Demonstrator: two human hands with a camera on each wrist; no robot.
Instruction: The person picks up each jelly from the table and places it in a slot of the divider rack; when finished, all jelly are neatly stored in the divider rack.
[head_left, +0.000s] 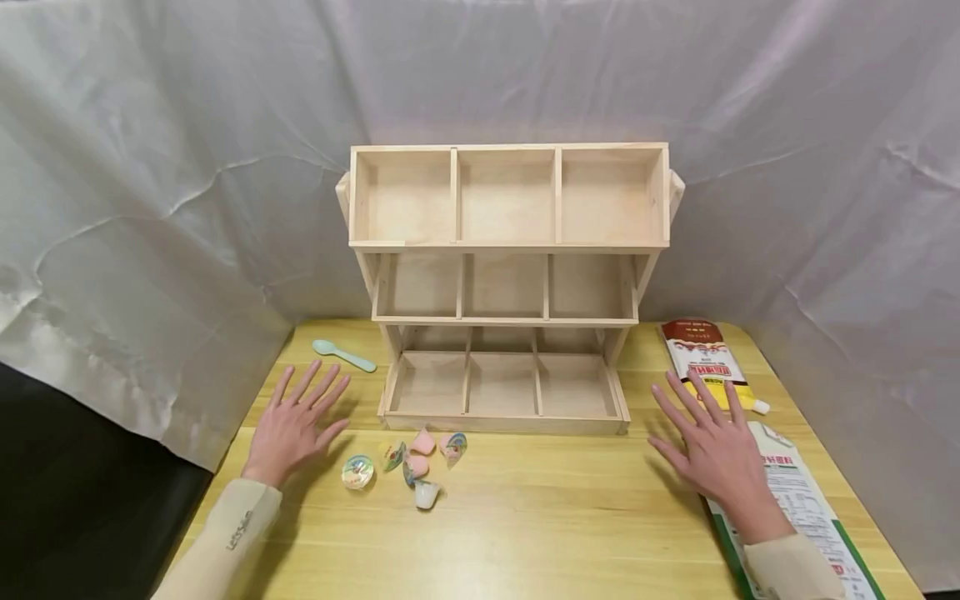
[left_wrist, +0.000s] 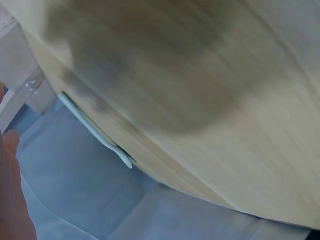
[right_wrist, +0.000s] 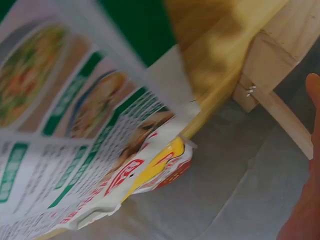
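Pale wooden three-tier rack (head_left: pixel 508 283) stands empty at the table's (head_left: pixel 570 533) rear. Left hand (head_left: pixel 294 425) and right hand (head_left: pixel 716 454) rest flat, fingers spread, holding nothing. Jelly cups (head_left: pixel 408 467) cluster before the rack, nearest the left hand; a careless sweep could likely scatter them off the edge.

A light wooden desk (head_left: pixel 540 533) carries a pale three-tier wooden shelf rack (head_left: pixel 508 287). Left of the rack lies a mint plastic spoon (head_left: pixel 343 355); before it, small jelly cups (head_left: pixel 408 462); right, two printed food packets (head_left: pixel 705 354).
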